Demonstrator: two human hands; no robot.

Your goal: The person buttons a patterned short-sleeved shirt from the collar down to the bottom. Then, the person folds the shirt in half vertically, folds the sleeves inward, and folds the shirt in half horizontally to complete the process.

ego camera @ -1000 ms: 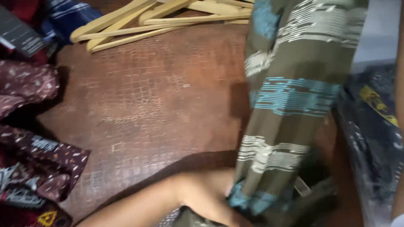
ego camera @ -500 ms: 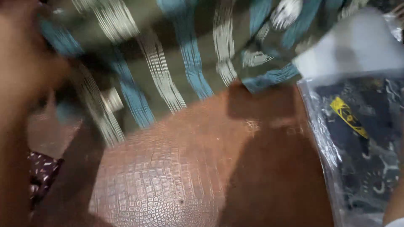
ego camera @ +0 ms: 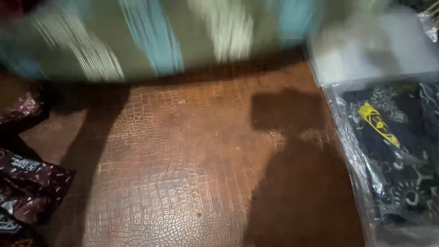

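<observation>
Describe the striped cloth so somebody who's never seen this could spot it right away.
Start at the brown scaly-textured surface. Along its top edge stretches the striped cloth, blurred. It alone is olive with blue and white stripes; the neighbouring maroon fabric and bagged black garment are patterned differently.

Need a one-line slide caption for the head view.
Blurred olive striped cloth above a brown scaled surface, bagged dark garment at right.

Neither the left hand nor the right hand can be made out in the head view. No arm, wrist or finger shows clear of the striped cloth (ego camera: 151, 41), which is smeared by motion blur along the top edge, so any grip on it is hidden and the pose of both hands cannot be told. The only possible trace of the body is a dark shadow (ego camera: 297, 183) with a squared top; what casts it cannot be told.
</observation>
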